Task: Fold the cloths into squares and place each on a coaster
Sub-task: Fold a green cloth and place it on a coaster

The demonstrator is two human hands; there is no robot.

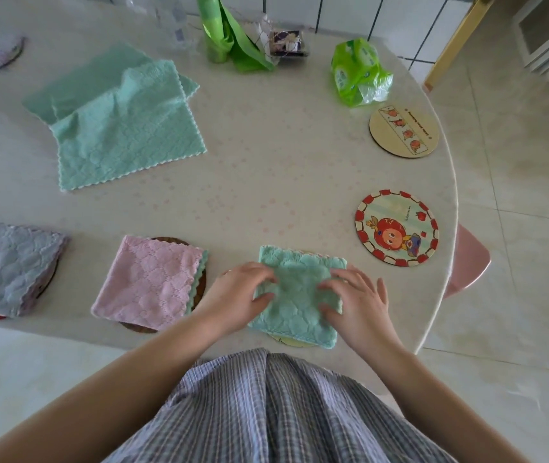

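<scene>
A folded green cloth (pixel 296 305) lies on a coaster (pixel 291 341) near the table's front edge; only a sliver of the coaster shows. My left hand (pixel 236 292) pinches the cloth's left side and my right hand (pixel 354 300) pinches its right side, fingers curled into the fabric. To the left, a folded pink cloth (pixel 149 282) sits on a dark coaster (pixel 199 289), and a folded grey-blue cloth (pixel 9 265) covers another coaster. Two unfolded green cloths (pixel 116 118) lie at the back left. Two bare coasters, one red-rimmed (pixel 396 228) and one tan (pixel 404 131), lie at the right.
At the table's back stand a green bottle with a green bag (pixel 223 31), a small dark packet (pixel 288 43) and a green tissue pack (pixel 358 73). The round table edge (pixel 446 262) curves down the right side. A pink stool (pixel 468 262) stands beyond it.
</scene>
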